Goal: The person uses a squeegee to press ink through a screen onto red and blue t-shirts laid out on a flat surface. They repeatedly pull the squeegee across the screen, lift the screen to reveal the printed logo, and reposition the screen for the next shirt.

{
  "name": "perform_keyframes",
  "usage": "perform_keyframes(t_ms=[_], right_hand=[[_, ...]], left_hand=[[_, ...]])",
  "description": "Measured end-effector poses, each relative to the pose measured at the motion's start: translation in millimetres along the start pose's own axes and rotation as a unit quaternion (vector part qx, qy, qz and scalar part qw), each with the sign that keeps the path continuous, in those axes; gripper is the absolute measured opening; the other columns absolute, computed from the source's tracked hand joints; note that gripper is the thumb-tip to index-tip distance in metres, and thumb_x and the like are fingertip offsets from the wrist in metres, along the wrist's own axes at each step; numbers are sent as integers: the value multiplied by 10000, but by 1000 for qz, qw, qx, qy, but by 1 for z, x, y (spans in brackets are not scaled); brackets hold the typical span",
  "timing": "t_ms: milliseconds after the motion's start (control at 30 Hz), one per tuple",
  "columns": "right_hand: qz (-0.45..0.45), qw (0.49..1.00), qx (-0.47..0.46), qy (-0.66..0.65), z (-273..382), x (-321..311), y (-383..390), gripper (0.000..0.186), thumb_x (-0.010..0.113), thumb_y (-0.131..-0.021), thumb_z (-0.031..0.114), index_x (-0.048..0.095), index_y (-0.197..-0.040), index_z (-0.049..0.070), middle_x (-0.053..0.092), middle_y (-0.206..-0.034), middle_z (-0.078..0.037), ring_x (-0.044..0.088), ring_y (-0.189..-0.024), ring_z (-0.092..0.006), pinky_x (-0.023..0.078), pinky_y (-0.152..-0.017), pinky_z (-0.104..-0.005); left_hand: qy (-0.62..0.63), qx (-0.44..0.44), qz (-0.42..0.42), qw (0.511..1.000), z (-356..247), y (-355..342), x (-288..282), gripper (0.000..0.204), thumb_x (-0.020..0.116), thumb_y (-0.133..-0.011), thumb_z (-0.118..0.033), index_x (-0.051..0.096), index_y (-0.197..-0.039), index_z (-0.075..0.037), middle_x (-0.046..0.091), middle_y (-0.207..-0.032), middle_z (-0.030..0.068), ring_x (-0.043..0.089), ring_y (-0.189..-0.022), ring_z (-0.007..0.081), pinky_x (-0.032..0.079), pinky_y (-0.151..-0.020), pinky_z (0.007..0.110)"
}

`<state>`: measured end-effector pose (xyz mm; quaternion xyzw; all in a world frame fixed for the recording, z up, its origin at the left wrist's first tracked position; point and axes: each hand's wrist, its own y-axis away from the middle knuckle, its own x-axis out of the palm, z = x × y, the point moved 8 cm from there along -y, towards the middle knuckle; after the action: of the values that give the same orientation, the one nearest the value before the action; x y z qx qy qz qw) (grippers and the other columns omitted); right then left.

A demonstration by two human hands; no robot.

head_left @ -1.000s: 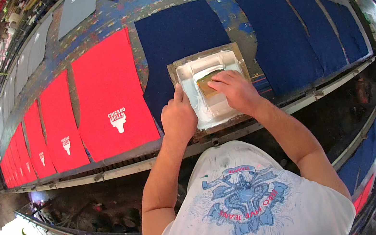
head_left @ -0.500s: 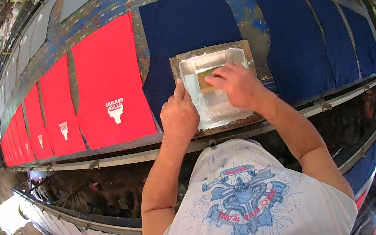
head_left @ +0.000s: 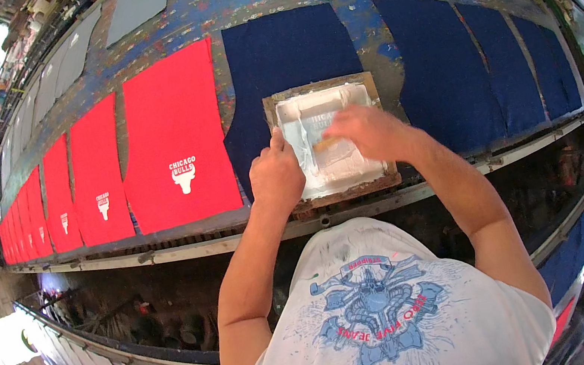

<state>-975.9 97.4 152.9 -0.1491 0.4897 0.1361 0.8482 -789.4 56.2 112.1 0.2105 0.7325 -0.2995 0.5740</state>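
Note:
A small printing screen (head_left: 346, 194) with a brown wooden frame lies on the near end of a navy fabric piece (head_left: 291, 47). White ink coats its inside, and pale lettering shows through the mesh. My left hand (head_left: 277, 175) grips the frame's left side, index finger stretched along the edge and the other fingers curled. Inside the frame, my right hand (head_left: 375, 134) is closed on a squeegee (head_left: 330, 144) with a yellowish-brown edge. Most of the squeegee is hidden under the fingers.
Red fabric pieces (head_left: 173, 117) with white bull-head prints line the table to the left. More navy pieces (head_left: 442, 77) lie to the right, grey ones (head_left: 138, 9) along the far side. A metal rail (head_left: 240, 241) runs along the near edge.
My right hand has tilted and drawn the squeegee slightly nearer, uncovering lettering on the mesh. My left hand keeps its hold on the frame. The whole view has shifted a little.

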Motion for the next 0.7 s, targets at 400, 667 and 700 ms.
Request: perform_keyframes(t_ms=[400,667,700], right_hand=[[-97,991,10,92,34,29,30,504,704,-858,-81,817,-1315,97,789,-1249,-132,727,-1169,-368,578,-1054,-493],[-82,994,27,74,72,50,75,532,752,-836,-37,808,-1341,122,779,-1269,-120,719,-1181,-356,576,-1066,-485],[-79,994,39,66,72,53,80,563,759,-825,-59,804,-1355,126,770,-1292,-117,709,-1205,-357,573,-1082,-484]], left_hand=[[-24,2,18,1000,0,-3,-2,219,696,-899,-75,780,-1064,41,725,-1445,237,803,-979,369,666,-858,488],[-45,-13,65,997,5,-14,2,179,678,-945,-117,829,-937,-21,752,-1262,187,807,-998,357,667,-852,500],[-57,1,52,997,4,-14,2,186,667,-949,-112,825,-918,-20,767,-1209,180,816,-960,359,673,-828,508]])
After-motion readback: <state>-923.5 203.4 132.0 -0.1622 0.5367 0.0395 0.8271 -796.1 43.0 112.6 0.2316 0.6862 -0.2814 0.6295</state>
